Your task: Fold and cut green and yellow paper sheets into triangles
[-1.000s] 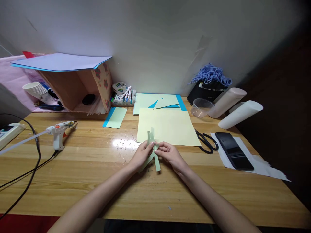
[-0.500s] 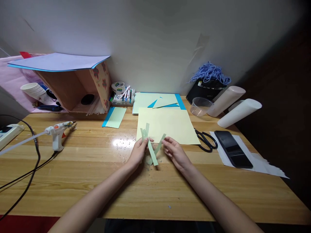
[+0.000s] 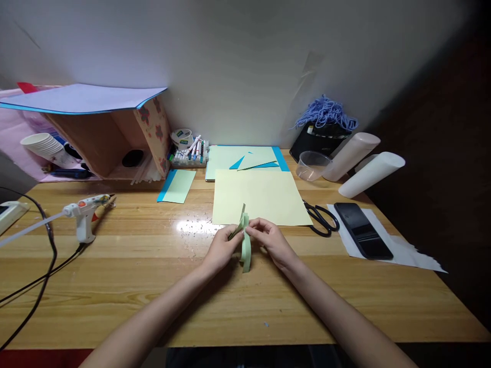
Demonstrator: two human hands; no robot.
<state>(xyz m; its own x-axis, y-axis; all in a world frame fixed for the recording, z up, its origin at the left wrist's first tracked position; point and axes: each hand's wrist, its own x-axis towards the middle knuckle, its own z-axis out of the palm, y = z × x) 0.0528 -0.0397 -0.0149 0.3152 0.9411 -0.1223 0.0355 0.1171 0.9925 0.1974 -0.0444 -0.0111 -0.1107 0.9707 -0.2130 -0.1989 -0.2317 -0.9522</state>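
Note:
Several pale green paper strips (image 3: 246, 253) are held between my two hands, above the front edge of a large cream paper sheet (image 3: 261, 191). My left hand (image 3: 222, 248) is closed on the strips, with thumb and fingers pinching them from the left. From the right, the thumb and index finger of my right hand (image 3: 270, 240) pinch the strips near their upper part. The strips overlap and stand roughly upright, with one end sticking up and others hanging below my fingers. How many there are, I cannot tell.
Scissors (image 3: 322, 221) and a phone (image 3: 362, 230) on white paper lie at right. A glue gun (image 3: 85, 217) with a black cable (image 3: 53, 255) stands left. Behind are a box of markers (image 3: 190, 156), a plastic cup (image 3: 311, 166), white rolls (image 3: 372, 175) and a cardboard box (image 3: 153, 135).
My right hand has moved left, bringing its strip against those in my left hand. The strips, crossed and spread before, now stand close together. The view has shifted slightly.

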